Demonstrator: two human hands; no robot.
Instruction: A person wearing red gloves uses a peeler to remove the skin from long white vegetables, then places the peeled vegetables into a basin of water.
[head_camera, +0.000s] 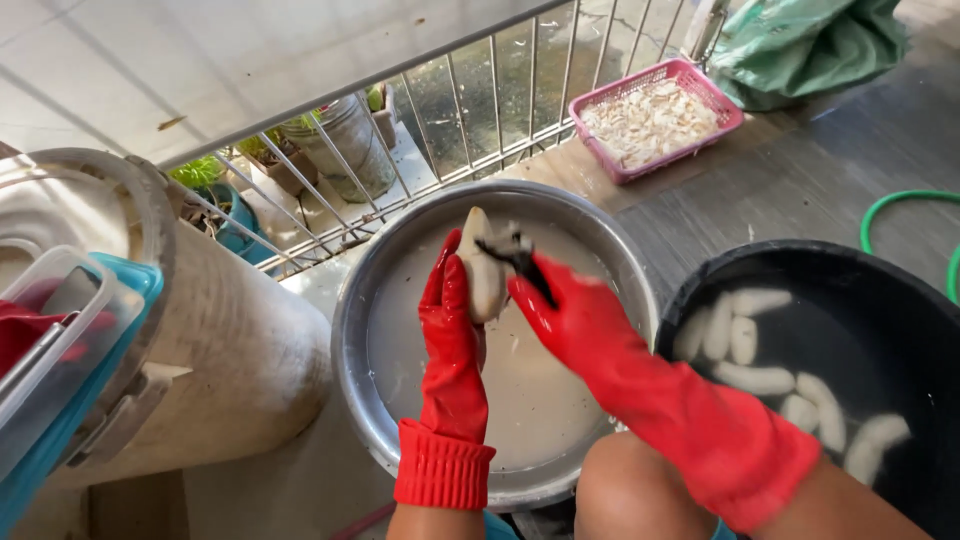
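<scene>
- left hand, red glove: fingers wrapped round pale peeled root
- right hand: pinching dark peeler against root top
- metal basin below both hands
- black tub right of right hand

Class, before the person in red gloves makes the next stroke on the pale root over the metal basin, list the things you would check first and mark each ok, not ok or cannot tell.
1. Left hand has a firm wrap on the pale root: ok.
2. Right hand holds the dark tool against the root: ok.
3. Root held over the metal basin, so scraps land inside: ok.
4. Tool's edge turned away from the left fingers: cannot tell.
5. Black tub within reach, holding peeled pieces in water: ok.
6. Both gloves whole, without tears: cannot tell.
</scene>
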